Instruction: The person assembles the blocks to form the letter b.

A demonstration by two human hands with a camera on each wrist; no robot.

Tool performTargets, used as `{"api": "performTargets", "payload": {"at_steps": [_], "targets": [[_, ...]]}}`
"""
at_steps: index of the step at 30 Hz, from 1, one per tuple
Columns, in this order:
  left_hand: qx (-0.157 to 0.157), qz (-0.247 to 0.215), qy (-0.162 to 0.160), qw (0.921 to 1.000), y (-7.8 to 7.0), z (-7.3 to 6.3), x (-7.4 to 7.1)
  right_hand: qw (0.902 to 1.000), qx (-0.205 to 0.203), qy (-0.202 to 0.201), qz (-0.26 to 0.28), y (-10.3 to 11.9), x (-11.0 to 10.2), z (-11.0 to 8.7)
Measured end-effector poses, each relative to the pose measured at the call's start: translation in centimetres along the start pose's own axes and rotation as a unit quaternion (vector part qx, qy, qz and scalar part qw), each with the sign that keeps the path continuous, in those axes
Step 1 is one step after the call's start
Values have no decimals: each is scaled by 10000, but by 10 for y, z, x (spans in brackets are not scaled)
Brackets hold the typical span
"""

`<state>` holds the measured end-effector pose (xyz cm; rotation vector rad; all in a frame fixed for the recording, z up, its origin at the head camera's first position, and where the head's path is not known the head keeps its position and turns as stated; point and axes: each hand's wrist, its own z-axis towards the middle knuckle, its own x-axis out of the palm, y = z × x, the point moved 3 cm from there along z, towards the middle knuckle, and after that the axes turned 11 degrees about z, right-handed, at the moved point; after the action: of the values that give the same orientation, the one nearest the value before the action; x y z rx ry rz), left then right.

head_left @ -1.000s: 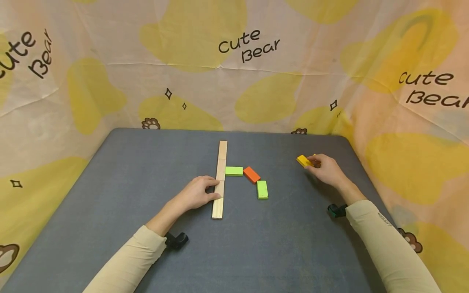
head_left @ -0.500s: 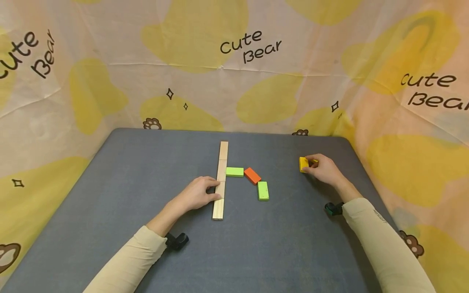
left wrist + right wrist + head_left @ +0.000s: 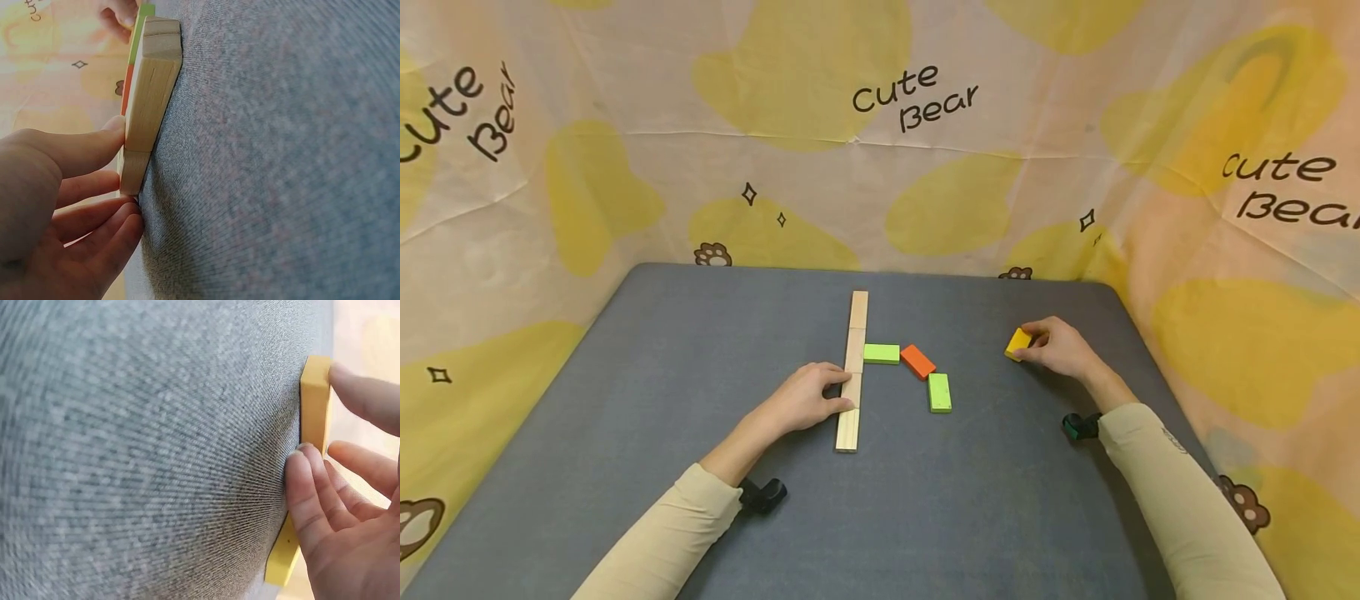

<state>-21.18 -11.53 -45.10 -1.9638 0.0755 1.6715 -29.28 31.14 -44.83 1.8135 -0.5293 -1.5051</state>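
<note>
My left hand (image 3: 802, 397) rests its thumb and fingertips on a straight row of pale wooden blocks (image 3: 855, 348). In the left wrist view the thumb lies on the upper edge of the row, the other fingers at its side. At the right, my right hand (image 3: 1062, 347) pinches a yellow block (image 3: 1018, 344) between thumb and fingers, close over the table. Beyond those fingers in the right wrist view lies a second yellow block (image 3: 284, 553), hidden in the head view.
From the row's right side runs a bent line: a green block (image 3: 882, 354), an orange block (image 3: 917, 361) and another green block (image 3: 939, 393). All lie flat on the grey-blue table (image 3: 700, 350). A patterned cloth (image 3: 820, 208) encloses the table's back and sides.
My right hand has turned the yellow block, so its near end now points toward the front left. The left hand and the other blocks have stayed where they were.
</note>
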Motion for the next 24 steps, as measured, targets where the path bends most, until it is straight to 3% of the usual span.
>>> {"api": "performTargets", "payload": {"at_steps": [10,24], "targets": [[-25,33,-4,10000,0,0,0,9989,-143,249,-379,4,3,-3],[42,27,-41,10000,0,1,0,9976,-474,119,-494,13,15,-2]]}}
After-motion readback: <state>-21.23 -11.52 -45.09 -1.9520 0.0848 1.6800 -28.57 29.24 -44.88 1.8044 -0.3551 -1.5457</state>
